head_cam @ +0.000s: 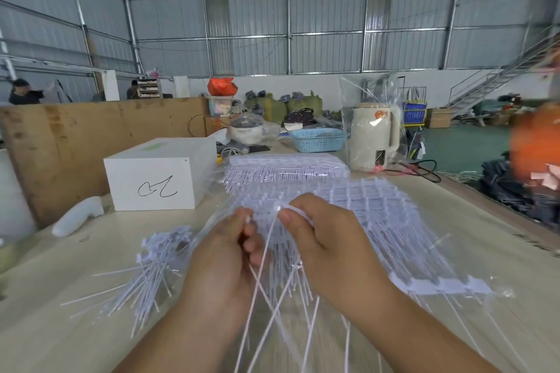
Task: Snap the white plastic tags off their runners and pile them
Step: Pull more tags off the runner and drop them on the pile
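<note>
Hands: our left hand [225,251] and right hand [321,233] pinch tags on a runner sheet [348,206].
Done: loose tag pile [151,266], desk's left.
Left: runner stack [285,166] behind.

White box [157,174] with a black scrawl on its near face stands far left on the table [45,297]. White bottle [77,216] lies on its side just left of the box. Blue perforated basket [317,139] sits at the far edge, a cream kettle [372,136] to its right (wrapped in clear plastic). Plywood board [91,136] stands upright behind the box. Green sacks [281,106] line the far wall. Metal stairs [500,82] rise at far right.
</note>
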### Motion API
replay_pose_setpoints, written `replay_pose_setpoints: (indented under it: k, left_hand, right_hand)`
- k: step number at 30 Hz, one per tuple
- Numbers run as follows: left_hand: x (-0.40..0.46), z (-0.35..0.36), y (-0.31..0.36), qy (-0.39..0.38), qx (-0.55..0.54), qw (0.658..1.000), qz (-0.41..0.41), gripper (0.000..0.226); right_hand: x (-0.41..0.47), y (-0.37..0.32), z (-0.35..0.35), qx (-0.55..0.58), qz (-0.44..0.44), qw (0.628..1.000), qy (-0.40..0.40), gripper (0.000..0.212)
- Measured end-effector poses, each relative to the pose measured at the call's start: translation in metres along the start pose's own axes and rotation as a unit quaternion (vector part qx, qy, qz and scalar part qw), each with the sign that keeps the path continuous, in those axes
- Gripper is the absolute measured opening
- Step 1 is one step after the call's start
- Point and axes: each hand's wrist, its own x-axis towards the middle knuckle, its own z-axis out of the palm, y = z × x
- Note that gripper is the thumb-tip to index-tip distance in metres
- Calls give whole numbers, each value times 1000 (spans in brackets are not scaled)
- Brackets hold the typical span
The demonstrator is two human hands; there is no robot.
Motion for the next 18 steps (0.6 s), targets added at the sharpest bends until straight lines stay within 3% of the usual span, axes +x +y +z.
replay_pose_setpoints:
  k: [2,4,8,13,18]
  left_hand:
    - [7,-7,11,26,-65,997,-32,22]
    - [10,-11,19,24,21,999,-6,22]
    - [0,-5,10,-71,231,970,10,26]
    - [-11,-2,4,-170,289,942,12,53]
    - [-9,-6,4,-212,304,929,0,37]
  right_hand:
    - [1,5,-4,50,12,999,14,28]
    - [1,7,-8,91,8,996,-4,23]
    - [-3,5,-10,129,1,988,-86,7]
    - [-4,3,-12,-10,-34,990,-135,18]
    - [-4,3,-18,-93,-69,985,-124,22]
